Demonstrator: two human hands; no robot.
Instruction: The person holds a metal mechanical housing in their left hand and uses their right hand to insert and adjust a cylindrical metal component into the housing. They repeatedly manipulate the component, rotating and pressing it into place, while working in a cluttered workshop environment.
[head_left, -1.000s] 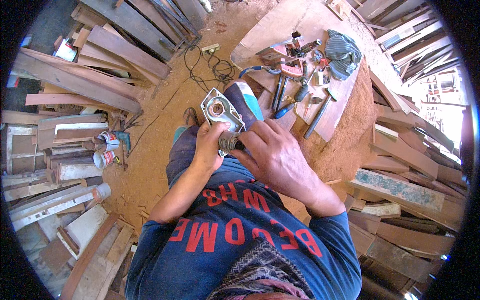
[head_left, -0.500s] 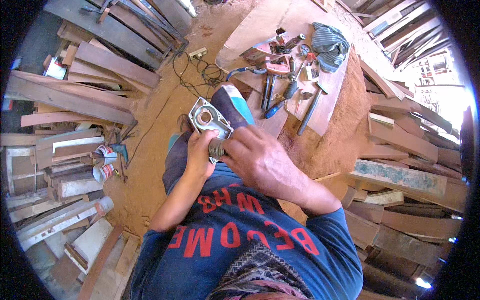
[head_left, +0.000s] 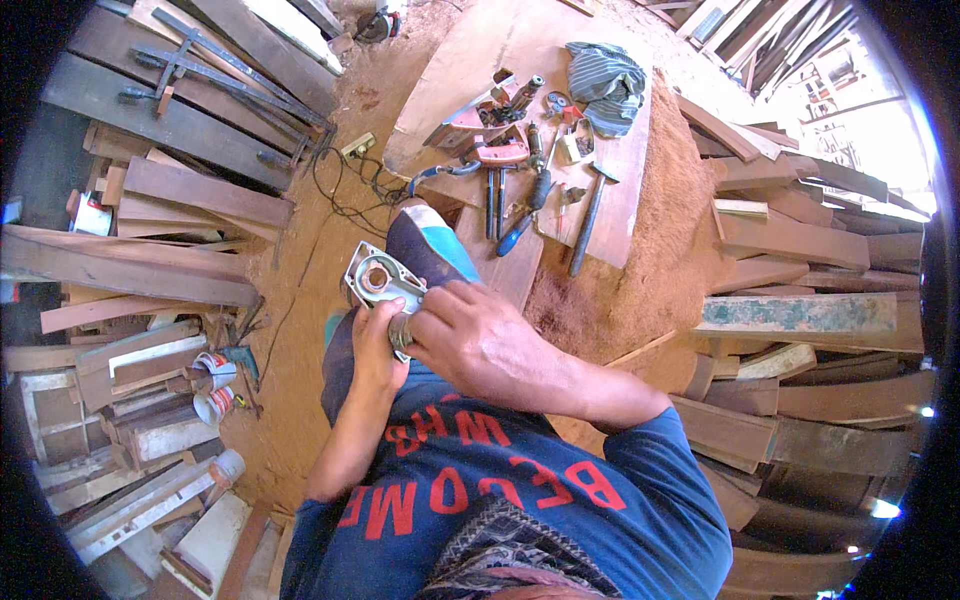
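A silvery metal gear housing (head_left: 402, 284) with a copper-coloured ring in its round opening is held over my lap. My left hand (head_left: 378, 348) is closed around its lower end, thumb lying along the edge. From the other side, my right hand (head_left: 478, 335) has its fingers bent onto a round, ridged metal part (head_left: 401, 330) at the housing's near end. The right fingertips hide much of that part. Whether it is separate from the housing, I cannot tell.
Ahead, a wooden board (head_left: 430, 110) carries a hammer (head_left: 590, 222), power tool parts, a screwdriver (head_left: 515, 232) and a striped cloth (head_left: 606, 85). Sawdust (head_left: 655, 190) is heaped beside it. A cable (head_left: 345, 190) lies on the floor. Stacked planks (head_left: 200, 200) line both sides.
The whole view has shifted and turned a little. In the picture the hands and housing sit lower and further left. Both hands keep nearly the same grip.
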